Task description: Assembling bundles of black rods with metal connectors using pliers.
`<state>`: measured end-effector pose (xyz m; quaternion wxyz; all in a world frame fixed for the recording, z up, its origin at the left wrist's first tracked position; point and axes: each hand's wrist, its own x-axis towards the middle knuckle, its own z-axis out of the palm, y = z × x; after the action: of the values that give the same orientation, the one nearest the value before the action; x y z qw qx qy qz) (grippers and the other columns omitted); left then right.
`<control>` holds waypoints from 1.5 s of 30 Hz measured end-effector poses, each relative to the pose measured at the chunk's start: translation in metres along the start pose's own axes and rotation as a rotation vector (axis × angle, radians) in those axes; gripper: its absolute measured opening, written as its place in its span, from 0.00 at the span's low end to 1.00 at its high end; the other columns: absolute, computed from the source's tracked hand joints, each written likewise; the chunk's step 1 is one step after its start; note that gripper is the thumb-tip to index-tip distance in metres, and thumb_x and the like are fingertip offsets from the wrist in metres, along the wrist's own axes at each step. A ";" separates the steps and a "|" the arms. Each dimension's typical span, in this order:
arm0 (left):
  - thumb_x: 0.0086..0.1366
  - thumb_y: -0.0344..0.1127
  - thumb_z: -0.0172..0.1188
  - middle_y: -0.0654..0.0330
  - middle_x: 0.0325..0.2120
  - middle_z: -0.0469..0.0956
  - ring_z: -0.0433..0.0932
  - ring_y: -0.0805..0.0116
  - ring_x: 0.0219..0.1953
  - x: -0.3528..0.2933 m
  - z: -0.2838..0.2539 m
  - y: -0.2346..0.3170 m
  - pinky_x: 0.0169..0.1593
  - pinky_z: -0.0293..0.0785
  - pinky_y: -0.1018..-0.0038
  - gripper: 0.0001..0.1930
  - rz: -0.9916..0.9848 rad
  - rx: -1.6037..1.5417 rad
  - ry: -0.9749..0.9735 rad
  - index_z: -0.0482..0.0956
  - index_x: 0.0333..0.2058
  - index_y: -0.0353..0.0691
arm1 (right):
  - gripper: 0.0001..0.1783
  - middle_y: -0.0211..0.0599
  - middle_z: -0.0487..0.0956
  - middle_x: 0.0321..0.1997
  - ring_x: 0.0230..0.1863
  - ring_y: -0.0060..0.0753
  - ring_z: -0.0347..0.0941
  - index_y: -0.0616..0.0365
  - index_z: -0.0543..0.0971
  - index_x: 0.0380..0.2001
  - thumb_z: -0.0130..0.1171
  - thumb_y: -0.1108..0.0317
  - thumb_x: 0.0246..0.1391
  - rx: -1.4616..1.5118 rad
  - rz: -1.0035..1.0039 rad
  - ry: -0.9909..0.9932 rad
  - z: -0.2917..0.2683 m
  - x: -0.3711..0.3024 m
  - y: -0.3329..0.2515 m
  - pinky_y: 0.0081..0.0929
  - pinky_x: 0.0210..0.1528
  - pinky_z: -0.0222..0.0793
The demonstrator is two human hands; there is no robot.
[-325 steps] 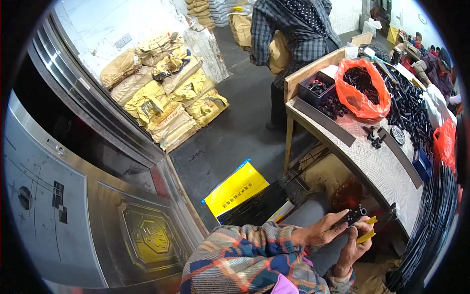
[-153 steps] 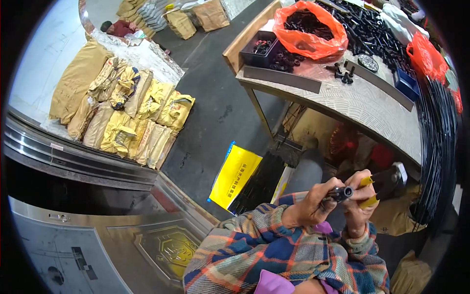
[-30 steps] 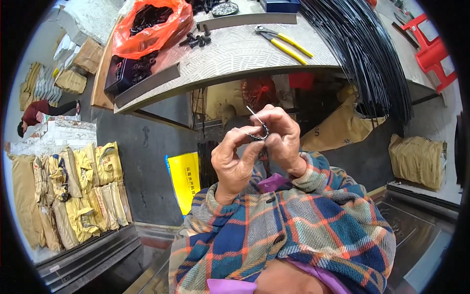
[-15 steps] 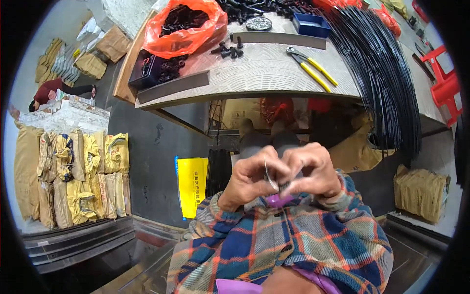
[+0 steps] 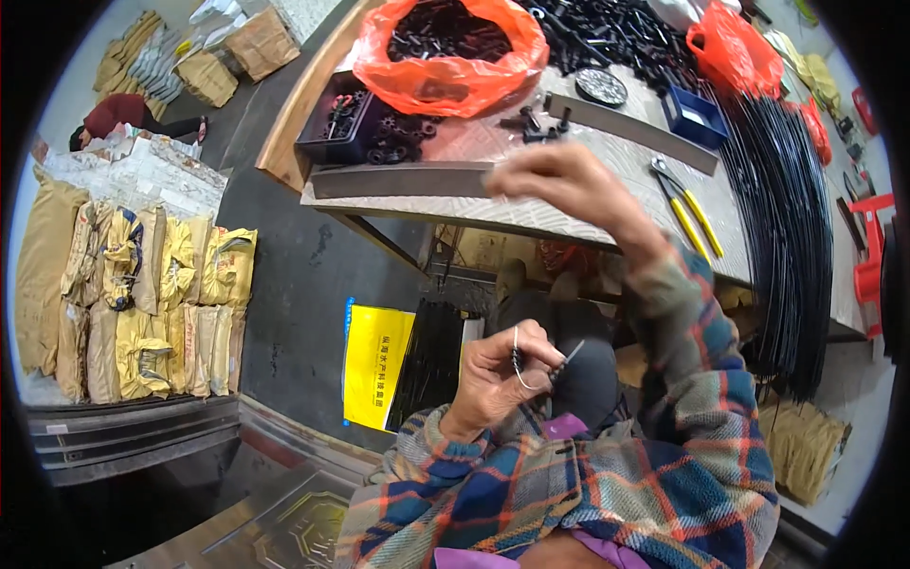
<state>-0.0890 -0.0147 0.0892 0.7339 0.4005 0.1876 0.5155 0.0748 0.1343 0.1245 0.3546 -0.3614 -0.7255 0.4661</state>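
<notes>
Above the lap, the left hand [image 5: 493, 379] pinches a thin wire [image 5: 517, 358], already bent, its dark stretch twisted — one end juts free. The right hand [image 5: 569, 185] blurs over the table [image 5: 635, 156]; its grip cannot be told.

Plaid jacket [image 5: 664, 455], lower centre of frame: fuzzy, fleece-like nap; navy and teal blocks, grey and cream bands, orange-red stripes crossing. Front opening runs down the middle. Left sleeve [image 5: 431, 453] and right sleeve [image 5: 701, 327] in the same check, the right blurred toward its cuff. Purple collar [image 5: 474, 559] at bottom edge; purple patch [image 5: 566, 427] by the hem. Trousers [image 5: 586, 370] dark grey.
</notes>
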 end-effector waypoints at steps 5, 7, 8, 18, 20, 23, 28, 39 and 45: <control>0.51 0.28 0.62 0.61 0.20 0.68 0.65 0.71 0.25 0.001 -0.001 0.005 0.30 0.61 0.77 0.06 -0.026 0.029 -0.082 0.76 0.26 0.32 | 0.13 0.40 0.78 0.29 0.32 0.47 0.74 0.52 0.76 0.33 0.57 0.59 0.44 -0.827 -0.161 0.213 0.029 0.105 0.058 0.39 0.33 0.69; 0.50 0.36 0.66 0.62 0.19 0.68 0.64 0.72 0.23 0.000 -0.003 0.005 0.29 0.60 0.77 0.12 -0.042 -0.021 -0.089 0.77 0.27 0.33 | 0.13 0.40 0.78 0.28 0.32 0.47 0.74 0.52 0.75 0.33 0.57 0.60 0.44 -0.929 -0.084 0.154 0.034 0.123 0.066 0.40 0.33 0.69; 0.50 0.36 0.66 0.62 0.19 0.68 0.64 0.72 0.23 0.001 -0.006 0.005 0.29 0.60 0.77 0.12 -0.042 -0.022 -0.082 0.77 0.27 0.33 | 0.13 0.41 0.77 0.28 0.32 0.46 0.75 0.52 0.75 0.33 0.57 0.60 0.44 -1.039 -0.006 0.120 0.035 0.127 0.068 0.40 0.33 0.69; 0.50 0.36 0.66 0.63 0.19 0.67 0.63 0.72 0.24 -0.009 -0.005 -0.004 0.29 0.59 0.77 0.13 -0.028 -0.097 -0.161 0.77 0.29 0.33 | 0.12 0.39 0.77 0.28 0.34 0.44 0.74 0.52 0.75 0.31 0.56 0.59 0.43 -1.066 -0.055 0.145 0.022 0.113 0.064 0.38 0.33 0.68; 0.49 0.37 0.66 0.62 0.19 0.67 0.63 0.72 0.23 -0.015 -0.001 -0.004 0.29 0.58 0.77 0.13 -0.023 -0.082 -0.143 0.77 0.29 0.33 | 0.11 0.44 0.77 0.28 0.33 0.44 0.75 0.54 0.77 0.30 0.57 0.62 0.42 -0.817 -0.008 0.173 0.020 0.100 0.040 0.37 0.33 0.70; 0.51 0.30 0.62 0.62 0.19 0.64 0.61 0.72 0.22 -0.020 0.006 -0.003 0.28 0.57 0.77 0.09 0.116 -0.059 -0.074 0.72 0.28 0.34 | 0.10 0.30 0.78 0.28 0.30 0.19 0.72 0.61 0.77 0.32 0.61 0.71 0.44 0.039 -0.099 -0.004 0.005 0.045 -0.009 0.18 0.35 0.68; 0.52 0.20 0.56 0.67 0.23 0.66 0.62 0.83 0.25 -0.007 0.043 -0.015 0.28 0.58 0.87 0.12 0.179 -0.059 0.024 0.72 0.37 0.34 | 0.12 0.32 0.77 0.29 0.36 0.24 0.72 0.59 0.77 0.28 0.66 0.70 0.37 0.100 -0.157 -0.182 -0.029 -0.082 -0.074 0.29 0.52 0.59; 0.54 0.21 0.59 0.67 0.31 0.73 0.68 0.83 0.32 0.014 0.130 -0.053 0.37 0.65 0.87 0.11 0.000 -0.056 -0.078 0.74 0.38 0.34 | 0.05 0.31 0.78 0.26 0.33 0.25 0.74 0.58 0.79 0.22 0.64 0.70 0.39 -0.053 -0.021 0.187 -0.061 -0.212 -0.097 0.40 0.60 0.50; 0.54 0.22 0.58 0.67 0.30 0.73 0.68 0.83 0.33 0.026 0.140 -0.070 0.38 0.66 0.86 0.08 -0.030 -0.043 -0.107 0.74 0.35 0.35 | 0.04 0.37 0.79 0.28 0.35 0.30 0.75 0.57 0.76 0.22 0.62 0.72 0.41 0.153 -0.103 0.409 -0.059 -0.230 -0.067 0.43 0.63 0.47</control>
<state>0.0599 -0.0562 0.1237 0.7590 0.4086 0.1431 0.4862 0.2242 -0.0575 0.1653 0.5439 -0.3829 -0.6187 0.4180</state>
